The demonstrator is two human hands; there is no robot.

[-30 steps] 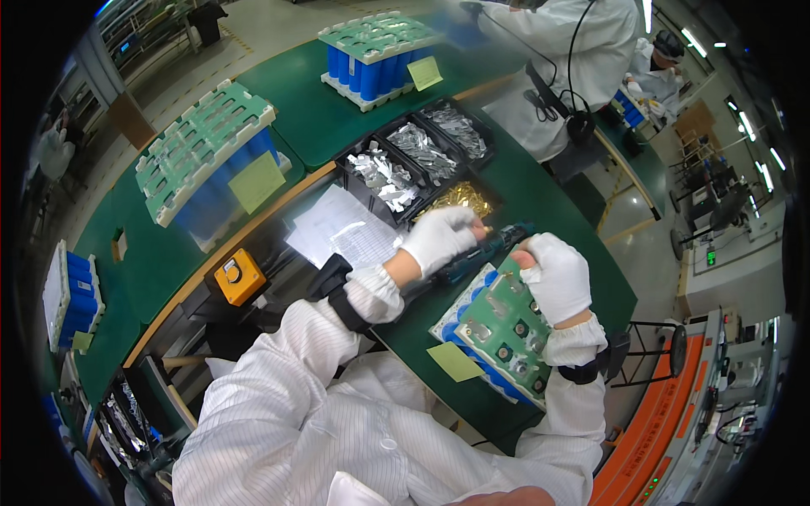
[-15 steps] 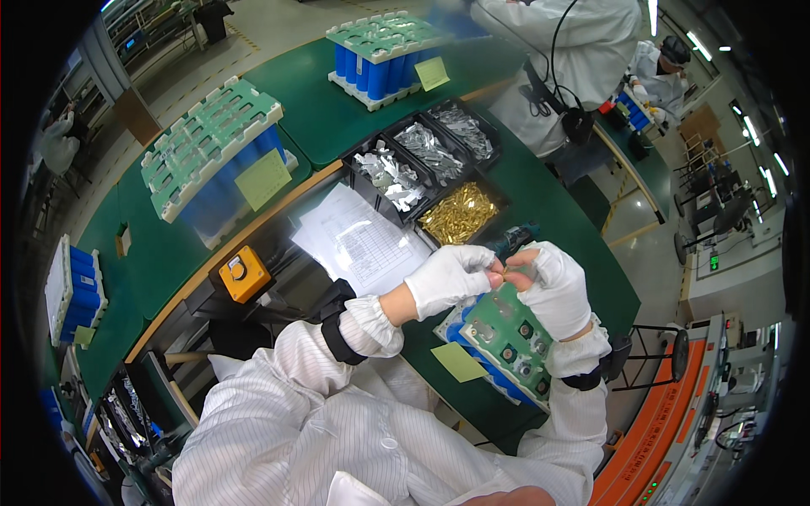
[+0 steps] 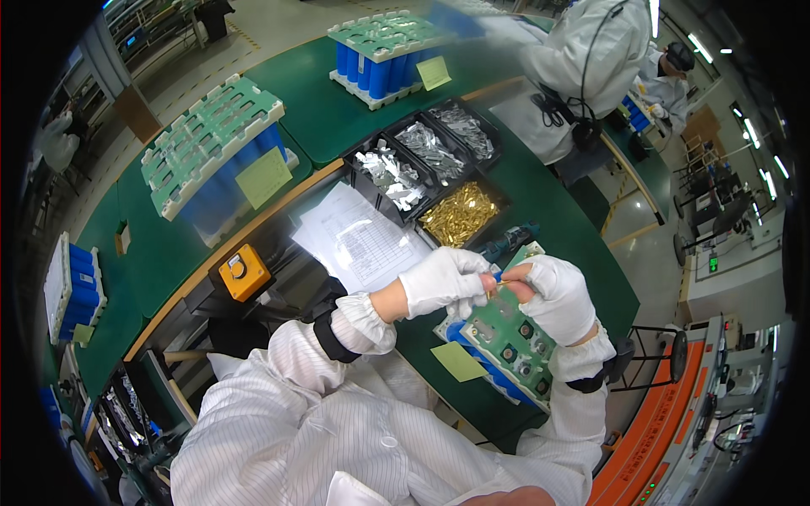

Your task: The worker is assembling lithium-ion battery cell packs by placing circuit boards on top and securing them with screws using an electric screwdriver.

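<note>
My left hand [image 3: 445, 281] and my right hand [image 3: 553, 295], both in white gloves, meet above a green circuit board [image 3: 510, 341] that lies on a pack of blue cylindrical cells. The fingertips of both hands pinch a small thin metal piece [image 3: 499, 280] between them; its exact shape is too small to tell. The board pack rests on the green table [image 3: 582, 244] in front of me, with a yellow-green note [image 3: 458, 361] beside it.
Black bins hold silvery metal tabs [image 3: 390, 173] and brass-coloured parts [image 3: 460, 212]. A printed sheet [image 3: 361, 240] lies to the left. A blue-handled tool [image 3: 508, 243] lies behind my hands. Larger blue cell packs [image 3: 215, 152] [image 3: 384, 51] stand farther back. Another person [image 3: 582, 67] works at the far right. An orange switch box [image 3: 245, 271] sits lower left.
My left hand has come back from the brass parts bin to meet my right hand above the board. The right hand stayed on the board.
</note>
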